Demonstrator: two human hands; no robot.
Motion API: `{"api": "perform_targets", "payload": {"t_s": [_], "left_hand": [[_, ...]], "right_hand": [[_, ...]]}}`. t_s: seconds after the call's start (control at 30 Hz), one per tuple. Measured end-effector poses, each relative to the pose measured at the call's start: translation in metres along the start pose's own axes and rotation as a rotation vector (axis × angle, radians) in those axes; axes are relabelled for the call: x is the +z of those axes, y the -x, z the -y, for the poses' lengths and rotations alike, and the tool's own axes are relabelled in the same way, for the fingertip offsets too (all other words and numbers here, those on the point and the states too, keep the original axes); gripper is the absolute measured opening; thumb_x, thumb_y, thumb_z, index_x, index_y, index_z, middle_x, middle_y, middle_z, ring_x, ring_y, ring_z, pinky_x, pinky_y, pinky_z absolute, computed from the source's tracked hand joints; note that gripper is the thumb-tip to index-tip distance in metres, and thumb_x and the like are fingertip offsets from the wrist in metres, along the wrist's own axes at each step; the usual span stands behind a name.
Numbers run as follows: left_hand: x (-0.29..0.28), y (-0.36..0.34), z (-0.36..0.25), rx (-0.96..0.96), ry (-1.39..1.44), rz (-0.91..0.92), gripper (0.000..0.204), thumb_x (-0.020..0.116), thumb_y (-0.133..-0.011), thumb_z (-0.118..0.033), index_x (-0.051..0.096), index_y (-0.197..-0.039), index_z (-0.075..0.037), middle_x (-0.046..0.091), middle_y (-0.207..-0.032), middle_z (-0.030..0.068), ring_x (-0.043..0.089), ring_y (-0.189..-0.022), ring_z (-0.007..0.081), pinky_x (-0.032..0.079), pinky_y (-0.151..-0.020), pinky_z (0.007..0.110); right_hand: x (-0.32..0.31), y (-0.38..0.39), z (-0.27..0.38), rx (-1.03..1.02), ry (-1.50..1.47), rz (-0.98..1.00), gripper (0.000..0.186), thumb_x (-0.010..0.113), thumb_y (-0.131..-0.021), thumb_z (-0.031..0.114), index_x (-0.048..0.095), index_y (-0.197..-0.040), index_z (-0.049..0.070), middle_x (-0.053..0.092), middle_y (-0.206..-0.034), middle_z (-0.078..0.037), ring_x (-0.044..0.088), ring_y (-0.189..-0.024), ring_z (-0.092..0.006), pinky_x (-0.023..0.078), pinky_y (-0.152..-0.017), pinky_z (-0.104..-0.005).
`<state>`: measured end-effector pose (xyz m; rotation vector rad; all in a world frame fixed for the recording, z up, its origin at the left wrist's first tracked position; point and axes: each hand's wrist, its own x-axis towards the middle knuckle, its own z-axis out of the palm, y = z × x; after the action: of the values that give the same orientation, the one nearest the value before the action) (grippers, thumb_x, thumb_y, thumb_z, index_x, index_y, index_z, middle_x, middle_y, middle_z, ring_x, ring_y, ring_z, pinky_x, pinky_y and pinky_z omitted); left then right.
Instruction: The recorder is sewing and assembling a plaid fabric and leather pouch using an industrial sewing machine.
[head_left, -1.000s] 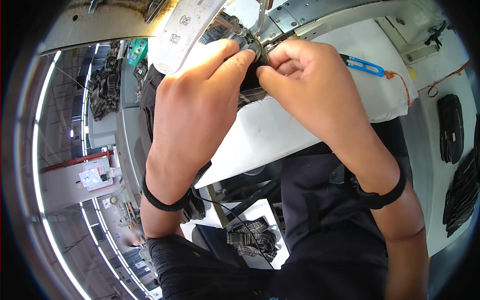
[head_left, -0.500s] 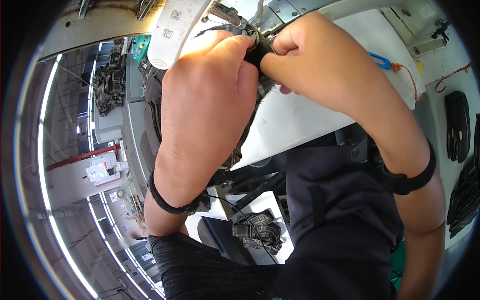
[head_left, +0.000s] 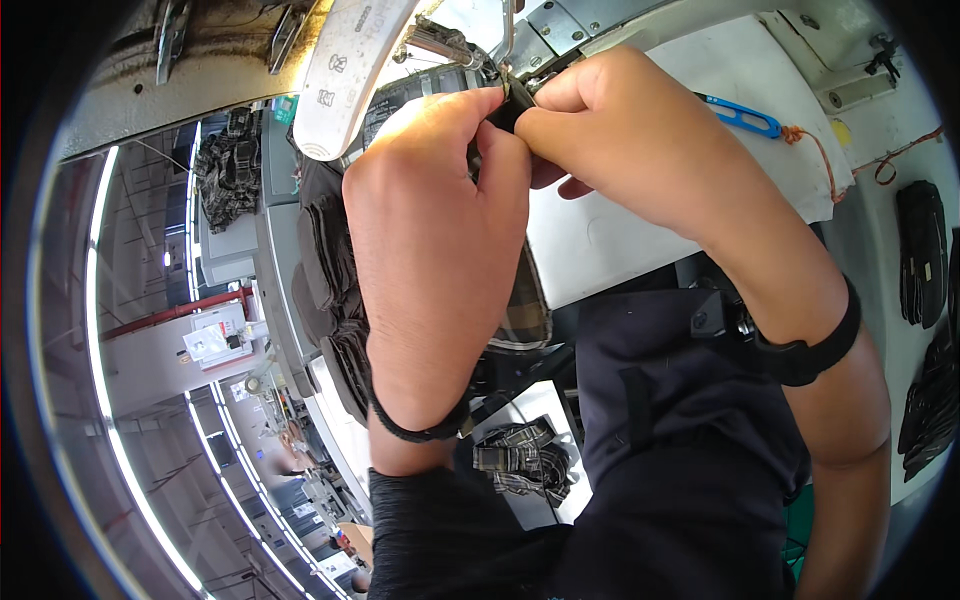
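At the sewing machine's needle and presser area (head_left: 507,70), both my hands are closed on a small piece of dark fabric (head_left: 514,105). My left hand (head_left: 440,240) has thumb and forefinger on its left side, lit by the machine's lamp. My right hand (head_left: 630,140) pinches it from the right, with some fingers hidden underneath. A plaid garment (head_left: 525,310) hangs from under my left hand. Blue thread snips (head_left: 745,117) with an orange cord lie on the white work surface (head_left: 620,240) right of my right hand.
A white plastic machine guard (head_left: 350,70) is at upper left. Stacks of dark fabric pieces sit at left (head_left: 325,260) and right (head_left: 920,250). A plaid bundle (head_left: 520,460) lies lower down, and another (head_left: 228,170) is farther left. Blurred workers and machines are in the left background.
My left hand and forearm have shifted right, uncovering more dark stacks at left and plaid cloth beneath it. My right hand rose, then lowered slightly; both remain at the dark fabric.
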<state>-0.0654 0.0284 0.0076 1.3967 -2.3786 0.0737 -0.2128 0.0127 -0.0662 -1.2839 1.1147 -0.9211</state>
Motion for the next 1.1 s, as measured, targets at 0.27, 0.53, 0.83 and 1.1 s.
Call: {"api": "perform_targets", "payload": {"t_s": [0.27,0.53,0.83,1.1], "left_hand": [[0.009,0.0,-0.015,-0.139,0.025,-0.044,0.023,0.07,-0.094,-0.007,0.078,-0.112,0.004,0.074,-0.078,0.0067,0.066,-0.07,0.0071,0.051,-0.065,0.023],[-0.022,0.055,0.016,-0.231,0.112,-0.322,0.031,0.072,-0.099,-0.012,0.07,-0.128,0.0,0.071,-0.125,0.0144,0.067,-0.113,0.0241,0.053,-0.099,0.036],[-0.031,0.093,0.032,-0.613,0.897,0.014,0.057,0.072,-0.099,-0.005,0.049,-0.15,0.005,0.067,-0.132,0.0136,0.064,-0.118,0.0174,0.049,-0.105,0.031],[-0.001,0.116,0.015,-0.376,0.314,-0.191,0.065,0.068,-0.1,-0.004,0.038,-0.156,0.01,0.061,-0.14,0.0231,0.062,-0.125,0.0256,0.048,-0.107,0.036]], "right_hand": [[-0.009,-0.001,-0.007,-0.041,-0.413,0.065,0.031,0.065,-0.09,0.027,0.077,-0.088,-0.001,0.077,-0.084,-0.011,0.078,-0.079,-0.0198,0.062,-0.069,-0.031],[0.009,-0.003,-0.015,0.027,-0.676,0.203,0.024,0.061,-0.1,0.023,0.076,-0.096,0.005,0.073,-0.093,-0.003,0.07,-0.087,-0.0134,0.059,-0.083,-0.0318],[0.04,0.017,-0.016,-0.016,-0.907,-0.158,0.022,0.062,-0.099,0.015,0.073,-0.093,-0.003,0.068,-0.077,-0.002,0.063,-0.071,-0.0107,0.052,-0.067,-0.028],[0.054,0.022,-0.017,-0.02,-0.601,-0.349,0.032,0.059,-0.106,0.021,0.062,-0.078,0.005,0.057,-0.068,0.006,0.044,-0.062,-0.0038,0.039,-0.058,-0.0299]]}}
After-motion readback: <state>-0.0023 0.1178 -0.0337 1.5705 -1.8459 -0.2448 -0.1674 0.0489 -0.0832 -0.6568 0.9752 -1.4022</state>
